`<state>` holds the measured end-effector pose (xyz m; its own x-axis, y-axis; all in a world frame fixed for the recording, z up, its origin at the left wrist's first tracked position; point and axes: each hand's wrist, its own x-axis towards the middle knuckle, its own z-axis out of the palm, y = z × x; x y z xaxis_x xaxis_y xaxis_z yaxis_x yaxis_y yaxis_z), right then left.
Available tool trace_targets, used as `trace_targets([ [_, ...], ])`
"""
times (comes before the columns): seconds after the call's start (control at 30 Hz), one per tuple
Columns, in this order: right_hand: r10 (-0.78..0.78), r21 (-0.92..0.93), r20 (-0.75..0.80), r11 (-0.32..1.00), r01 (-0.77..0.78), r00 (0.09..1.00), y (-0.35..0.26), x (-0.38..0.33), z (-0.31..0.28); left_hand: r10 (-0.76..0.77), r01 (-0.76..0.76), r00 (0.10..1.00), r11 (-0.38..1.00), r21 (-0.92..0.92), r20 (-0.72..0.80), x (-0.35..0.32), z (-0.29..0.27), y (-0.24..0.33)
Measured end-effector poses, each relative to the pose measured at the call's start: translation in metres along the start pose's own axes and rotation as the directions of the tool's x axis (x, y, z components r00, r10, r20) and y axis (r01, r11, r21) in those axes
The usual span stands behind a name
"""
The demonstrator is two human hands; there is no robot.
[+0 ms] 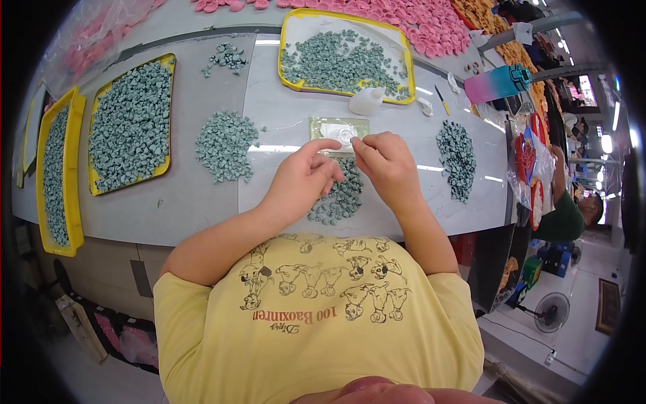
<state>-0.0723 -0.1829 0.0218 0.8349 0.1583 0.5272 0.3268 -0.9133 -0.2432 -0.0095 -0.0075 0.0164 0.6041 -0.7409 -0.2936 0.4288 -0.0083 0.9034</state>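
Observation:
My left hand [306, 176] is over the near middle of the table, its index finger stretched out, the others loosely curled, with nothing visible in it. Beside it, my right hand [389, 165] is closed in a pinch; the tiny thing at its fingertips is too small to make out. Both hands' fingertips are at the near edge of a small shallow tray [364, 128] with something white and glossy in it. Between my wrists lies a pile of small grey-green pieces [340, 196], partly hidden by my hands. A white squeeze bottle [367, 100] stands just beyond the tray.
A yellow-rimmed tray [281, 57] of grey-green pieces lies at the back. Another yellow tray [168, 145] and a yellow bin [73, 195] stand left. Loose piles [225, 147] [455, 160] flank my arms. A yellow-handled knife [443, 101] and pink-blue bottle [498, 84] lie right, near another person [565, 215].

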Motion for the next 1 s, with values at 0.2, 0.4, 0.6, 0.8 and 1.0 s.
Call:
trace_targets([
  [0.2,-0.069,-0.127,0.114,0.988,0.083,0.991,-0.003,0.007,0.002,-0.021,0.018,0.999,0.997,-0.077,-0.043,0.0,-0.007,0.002],
  [0.4,-0.057,-0.09,0.126,0.994,0.069,0.99,-0.008,0.011,0.003,0.033,-0.048,0.992,0.991,-0.128,-0.121,-0.002,-0.007,0.006],
  [0.6,0.45,0.432,0.062,0.792,-0.431,0.891,-0.016,0.006,0.012,0.005,-0.028,0.988,0.988,-0.149,-0.155,-0.001,-0.009,0.007],
  [0.8,0.658,0.768,0.484,-0.003,-0.641,0.577,-0.029,0.009,0.003,0.034,-0.028,0.999,0.927,-0.374,0.01,-0.001,-0.007,-0.002],
  [1.0,0.632,0.8,0.509,-0.097,-0.592,0.584,-0.034,0.008,0.003,0.006,0.018,0.998,0.915,-0.403,0.06,-0.002,-0.007,0.002],
])
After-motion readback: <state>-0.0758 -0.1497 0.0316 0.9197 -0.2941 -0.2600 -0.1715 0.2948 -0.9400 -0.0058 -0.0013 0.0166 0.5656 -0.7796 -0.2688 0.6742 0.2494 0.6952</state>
